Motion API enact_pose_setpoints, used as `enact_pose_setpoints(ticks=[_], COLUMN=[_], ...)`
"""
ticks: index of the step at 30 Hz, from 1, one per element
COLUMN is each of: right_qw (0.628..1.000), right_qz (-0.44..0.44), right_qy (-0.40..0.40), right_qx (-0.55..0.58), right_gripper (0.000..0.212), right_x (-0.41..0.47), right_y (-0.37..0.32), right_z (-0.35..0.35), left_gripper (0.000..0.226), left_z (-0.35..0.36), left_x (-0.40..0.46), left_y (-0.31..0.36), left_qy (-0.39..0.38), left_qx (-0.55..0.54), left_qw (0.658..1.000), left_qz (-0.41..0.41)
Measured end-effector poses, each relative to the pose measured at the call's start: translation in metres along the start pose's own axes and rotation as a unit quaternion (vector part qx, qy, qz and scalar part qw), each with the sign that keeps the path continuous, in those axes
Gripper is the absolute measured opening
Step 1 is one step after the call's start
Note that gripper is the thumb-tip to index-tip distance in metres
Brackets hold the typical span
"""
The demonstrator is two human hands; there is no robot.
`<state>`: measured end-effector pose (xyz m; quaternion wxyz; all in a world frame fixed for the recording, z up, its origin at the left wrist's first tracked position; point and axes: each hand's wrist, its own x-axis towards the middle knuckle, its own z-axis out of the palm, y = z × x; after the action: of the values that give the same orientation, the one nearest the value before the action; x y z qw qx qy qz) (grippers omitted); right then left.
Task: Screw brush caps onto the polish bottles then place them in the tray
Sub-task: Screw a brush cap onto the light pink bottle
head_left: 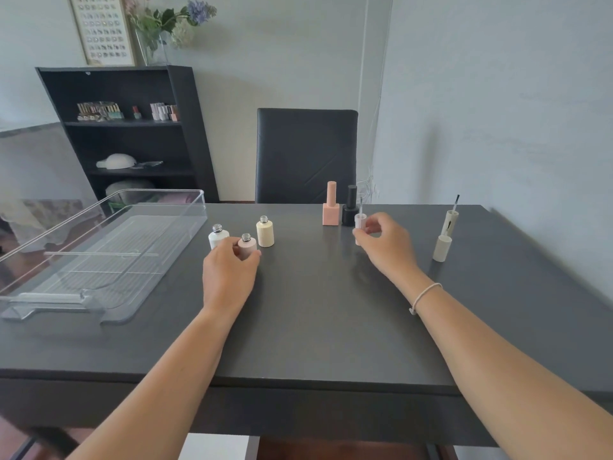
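Three uncapped bottles stand mid-table: a white one [217, 238], a pale pink one [247, 246] and a cream one [265, 232]. My left hand [229, 277] grips the pale pink bottle from the near side. My right hand [386, 244] pinches a pale pink brush cap [360, 221], held with its brush pointing up. To the right a white brush cap [449, 223] stands brush-up and a cream cap [442, 248] stands in front of it. A clear plastic tray [33, 293] lies at the left.
A capped peach bottle [330, 207] and a capped black bottle [350, 207] stand at the table's far edge, just behind my right hand. A dark chair [306, 154] faces me beyond the table. A black shelf unit [132, 134] stands at the back left.
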<state>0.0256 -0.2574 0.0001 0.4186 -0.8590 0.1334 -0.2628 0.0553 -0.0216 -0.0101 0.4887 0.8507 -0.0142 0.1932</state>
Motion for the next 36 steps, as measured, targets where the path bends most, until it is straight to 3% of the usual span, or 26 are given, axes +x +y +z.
enact_pose_setpoints(ticks=[5, 12, 36], right_qw=[0.988, 0.959, 0.972], right_qz=[-0.075, -0.121, -0.124], right_qy=[-0.103, -0.157, -0.130], right_qx=[0.091, 0.202, 0.150], right_gripper=[0.005, 0.023, 0.016], right_x=[-0.021, -0.032, -0.033], right_y=[-0.022, -0.037, -0.037], right_z=[0.002, -0.008, -0.006], left_gripper=[0.026, 0.029, 0.033], left_z=[0.006, 0.006, 0.005], left_x=[-0.005, -0.009, -0.011], left_y=[0.007, 0.011, 0.013], left_qy=[-0.064, -0.083, -0.104], left_qx=[-0.002, -0.012, -0.023], left_qw=[0.992, 0.981, 0.969], left_qz=[0.112, 0.175, 0.222])
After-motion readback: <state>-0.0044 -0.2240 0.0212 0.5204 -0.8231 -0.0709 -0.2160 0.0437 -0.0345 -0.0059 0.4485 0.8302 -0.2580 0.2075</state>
